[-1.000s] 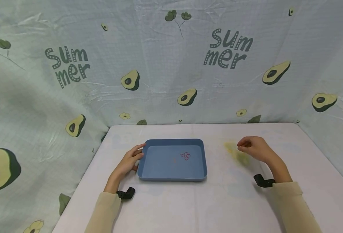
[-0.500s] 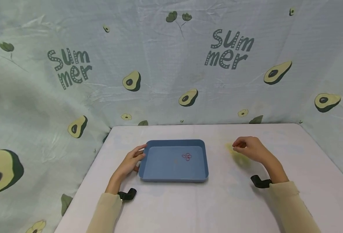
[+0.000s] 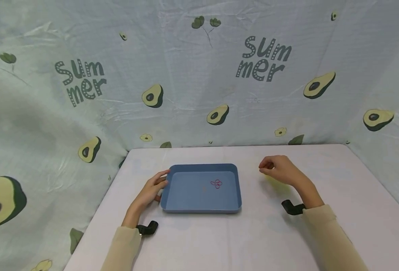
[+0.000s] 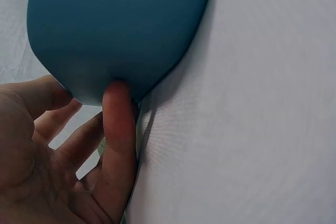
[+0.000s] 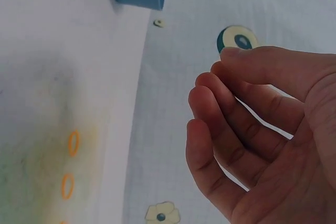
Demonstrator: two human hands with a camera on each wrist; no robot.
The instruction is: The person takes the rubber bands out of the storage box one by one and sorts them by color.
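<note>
A shallow blue tray point(image 3: 201, 207) lies on the table, with several small red rings point(image 3: 217, 183) inside it, right of its middle. My left hand point(image 3: 148, 192) holds the tray's left side. In the left wrist view its thumb point(image 4: 119, 124) presses on the outer wall while the other fingers reach the rim. To the right of the tray, over the table, hovers my right hand point(image 3: 278, 168). Its thumb tip point(image 5: 233, 53) meets the index finger, the other fingers curled loosely. I cannot tell whether something tiny sits between these tips.
Small orange rings point(image 5: 67, 186) lie on a yellow-green patch of the table, seen in the right wrist view. The white table point(image 3: 199, 244) runs back to a curtain point(image 3: 185, 67) printed with avocados, which also hangs along both sides.
My right hand has moved left toward the tray and slightly away from me, its thumb and index finger still together. The left hand stays at the tray's left side.
</note>
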